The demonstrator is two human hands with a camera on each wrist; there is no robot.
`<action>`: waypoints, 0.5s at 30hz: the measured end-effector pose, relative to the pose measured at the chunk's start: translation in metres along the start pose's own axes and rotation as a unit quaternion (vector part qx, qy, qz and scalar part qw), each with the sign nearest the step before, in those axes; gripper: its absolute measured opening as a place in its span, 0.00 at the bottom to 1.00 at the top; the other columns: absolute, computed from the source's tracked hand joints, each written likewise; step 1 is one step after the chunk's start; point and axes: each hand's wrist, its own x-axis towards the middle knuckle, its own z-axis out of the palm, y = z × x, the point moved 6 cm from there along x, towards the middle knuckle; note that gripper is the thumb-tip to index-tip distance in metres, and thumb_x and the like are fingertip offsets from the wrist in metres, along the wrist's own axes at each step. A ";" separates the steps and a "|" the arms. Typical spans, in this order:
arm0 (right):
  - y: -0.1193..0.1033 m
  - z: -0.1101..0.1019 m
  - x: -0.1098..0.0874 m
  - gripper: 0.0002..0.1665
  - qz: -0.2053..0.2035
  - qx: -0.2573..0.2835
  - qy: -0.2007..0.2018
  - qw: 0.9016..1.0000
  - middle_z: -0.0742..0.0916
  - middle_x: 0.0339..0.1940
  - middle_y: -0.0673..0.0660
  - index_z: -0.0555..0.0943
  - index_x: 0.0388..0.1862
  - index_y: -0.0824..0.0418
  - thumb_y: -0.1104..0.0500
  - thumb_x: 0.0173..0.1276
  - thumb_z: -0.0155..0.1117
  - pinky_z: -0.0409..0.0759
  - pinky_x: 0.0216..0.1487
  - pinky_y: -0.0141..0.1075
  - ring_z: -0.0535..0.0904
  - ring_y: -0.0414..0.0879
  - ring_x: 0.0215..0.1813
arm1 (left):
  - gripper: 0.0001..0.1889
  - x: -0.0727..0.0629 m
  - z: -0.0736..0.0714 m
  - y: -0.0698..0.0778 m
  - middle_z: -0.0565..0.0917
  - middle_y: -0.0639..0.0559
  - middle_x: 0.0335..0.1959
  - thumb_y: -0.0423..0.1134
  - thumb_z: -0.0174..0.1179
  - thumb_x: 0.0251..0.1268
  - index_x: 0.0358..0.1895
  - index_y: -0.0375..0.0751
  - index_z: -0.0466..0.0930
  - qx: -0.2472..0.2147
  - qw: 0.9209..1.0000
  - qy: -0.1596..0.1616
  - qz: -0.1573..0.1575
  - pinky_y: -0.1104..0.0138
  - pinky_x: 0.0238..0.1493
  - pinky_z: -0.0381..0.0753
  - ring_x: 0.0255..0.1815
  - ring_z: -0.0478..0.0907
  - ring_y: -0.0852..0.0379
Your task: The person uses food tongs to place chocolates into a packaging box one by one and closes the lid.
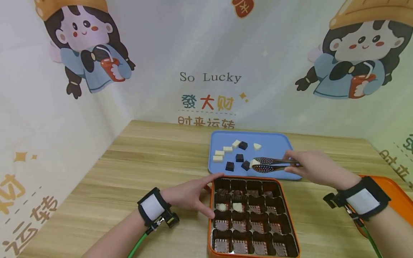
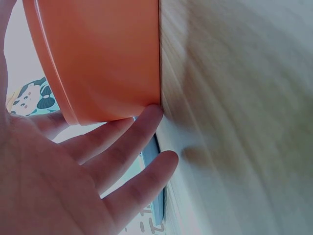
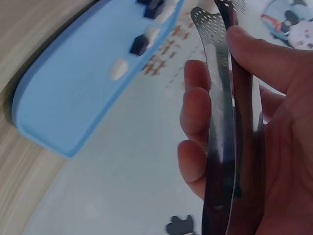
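My right hand (image 1: 311,166) grips perforated metal tongs (image 3: 220,122), whose tips pinch a white chocolate piece (image 1: 255,163) over the front of the blue tray (image 1: 274,141). Around it on the tray lie several white pieces (image 1: 227,149) and several dark chocolate pieces (image 1: 229,166). My left hand (image 1: 188,193) is spread at the back left corner of the orange box (image 2: 102,58), its extended fingers touching the wall. Inside the box, a black divided insert (image 1: 250,211) holds dark pieces in its back row and two white pieces (image 1: 237,206) in the second row.
An orange tray (image 1: 395,195) lies at the right, partly behind my right forearm. The wooden table (image 1: 145,150) meets a printed cloth backdrop (image 1: 267,107) at the back and sides. Cabled wrist straps (image 1: 154,208) sit on both arms.
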 end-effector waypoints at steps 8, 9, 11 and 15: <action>-0.038 -0.004 -0.033 0.13 -0.034 -0.010 -0.044 0.998 0.86 0.28 0.40 0.80 0.48 0.53 0.54 0.69 0.73 0.69 0.22 0.30 0.70 0.29 0.22 | 0.60 0.000 -0.002 0.000 0.57 0.36 0.82 0.43 0.79 0.59 0.86 0.42 0.43 0.002 1.000 -0.001 0.008 0.46 0.73 0.69 0.68 0.75 0.40; -0.041 -0.005 -0.035 0.13 -0.034 -0.012 -0.050 0.998 0.86 0.29 0.41 0.80 0.48 0.52 0.53 0.69 0.73 0.70 0.22 0.30 0.72 0.29 0.22 | 0.60 0.000 -0.002 0.000 0.57 0.36 0.82 0.43 0.79 0.59 0.86 0.42 0.43 0.002 1.000 -0.001 0.007 0.46 0.73 0.70 0.68 0.75 0.40; -0.048 -0.007 -0.038 0.13 -0.035 -0.022 -0.056 0.998 0.88 0.33 0.43 0.80 0.46 0.51 0.52 0.68 0.75 0.71 0.21 0.30 0.73 0.30 0.23 | 0.60 0.000 -0.001 0.000 0.56 0.36 0.83 0.43 0.78 0.59 0.86 0.43 0.43 0.001 1.000 -0.001 0.006 0.47 0.73 0.70 0.69 0.75 0.39; -0.062 -0.008 -0.040 0.17 -0.033 -0.072 -0.056 0.995 0.89 0.35 0.45 0.82 0.46 0.51 0.50 0.64 0.78 0.70 0.20 0.30 0.73 0.32 0.22 | 0.60 0.000 0.000 0.001 0.56 0.37 0.83 0.43 0.78 0.59 0.86 0.43 0.43 -0.004 1.000 -0.003 0.004 0.47 0.73 0.70 0.69 0.74 0.39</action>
